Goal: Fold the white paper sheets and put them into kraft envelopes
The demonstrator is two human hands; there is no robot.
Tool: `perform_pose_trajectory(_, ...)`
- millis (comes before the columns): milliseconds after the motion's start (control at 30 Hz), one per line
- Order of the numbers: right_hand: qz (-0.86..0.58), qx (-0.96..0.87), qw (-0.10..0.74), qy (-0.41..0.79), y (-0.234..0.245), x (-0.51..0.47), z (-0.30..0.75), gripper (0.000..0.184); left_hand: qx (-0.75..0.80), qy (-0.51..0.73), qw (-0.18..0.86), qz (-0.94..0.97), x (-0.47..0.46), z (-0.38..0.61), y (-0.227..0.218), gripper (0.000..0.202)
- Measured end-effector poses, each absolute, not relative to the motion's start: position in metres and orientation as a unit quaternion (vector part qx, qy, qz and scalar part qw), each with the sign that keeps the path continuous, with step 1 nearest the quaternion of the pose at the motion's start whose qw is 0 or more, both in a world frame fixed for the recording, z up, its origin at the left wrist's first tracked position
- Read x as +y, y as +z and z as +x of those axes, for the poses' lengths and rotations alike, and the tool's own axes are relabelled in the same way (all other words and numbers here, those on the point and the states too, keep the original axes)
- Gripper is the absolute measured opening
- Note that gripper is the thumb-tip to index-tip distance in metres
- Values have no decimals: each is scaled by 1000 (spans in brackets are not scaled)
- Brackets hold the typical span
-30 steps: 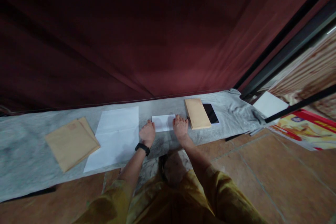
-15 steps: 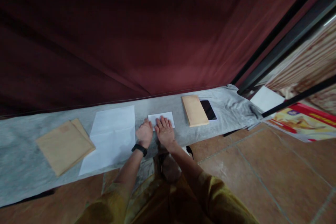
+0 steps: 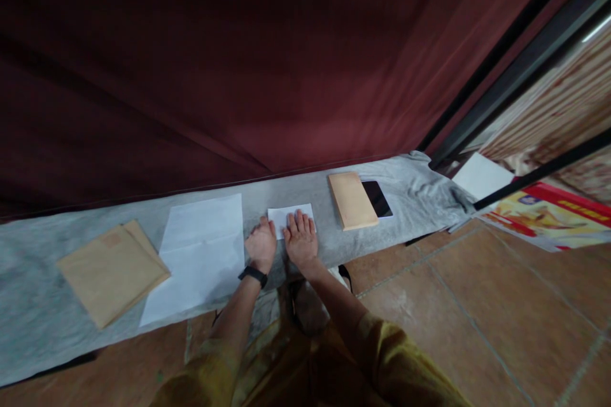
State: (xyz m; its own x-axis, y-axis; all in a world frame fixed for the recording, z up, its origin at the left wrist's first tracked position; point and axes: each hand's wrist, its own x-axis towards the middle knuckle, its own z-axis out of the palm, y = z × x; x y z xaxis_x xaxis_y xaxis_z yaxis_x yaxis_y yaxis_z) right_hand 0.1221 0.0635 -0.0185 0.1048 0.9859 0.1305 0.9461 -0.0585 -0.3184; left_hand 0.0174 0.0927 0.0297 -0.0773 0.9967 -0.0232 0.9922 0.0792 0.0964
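A small folded white paper (image 3: 280,213) lies on the grey cloth in front of me. My right hand (image 3: 300,243) rests flat on its right part, fingers stretched out and slightly apart. At the paper's left edge is my left hand (image 3: 261,244), its fingers curled in and the thumb against the edge; the fingertips are partly hidden. Left of that hand, a large white sheet (image 3: 198,254) with a crease across it lies spread out. Brown envelopes (image 3: 112,270) overlap the sheet's left side.
A stack of tan envelopes (image 3: 352,200) lies to the right, partly over a dark-screened phone or tablet (image 3: 378,198). Grey cloth (image 3: 405,181) covers the narrow bench. A dark red curtain (image 3: 286,76) hangs behind it. At right stand a metal frame and a printed box (image 3: 554,213).
The view has shifted slightly. My right hand still presses flat on the folded paper, and my left hand stays at its left edge.
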Motion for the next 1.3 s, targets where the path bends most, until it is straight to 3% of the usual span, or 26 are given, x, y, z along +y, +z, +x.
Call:
perform_pose_trajectory(167, -722, -667, 170, 61, -18, 63, 122, 56, 699, 93, 18, 708, 80, 17, 28, 40)
perform_pose_trajectory(367, -720, -675, 134, 93, -15, 62, 124, 55, 557, 156, 67, 813, 63, 18, -2, 50)
perform_pose_trajectory(700, -717, -680, 140, 67, -20, 56, 135, 54, 554, 130, 40, 821, 46, 8, -17, 61)
perform_pose_trajectory(1033, -732, -652, 199, -11, -32, 44, 160, 54, 564, 113, 20, 818, 44, 11, -21, 61)
perform_pose_trajectory(1300, -703, -677, 218, 9, -21, 52, 159, 53, 556, 105, 17, 825, 44, 11, -21, 62)
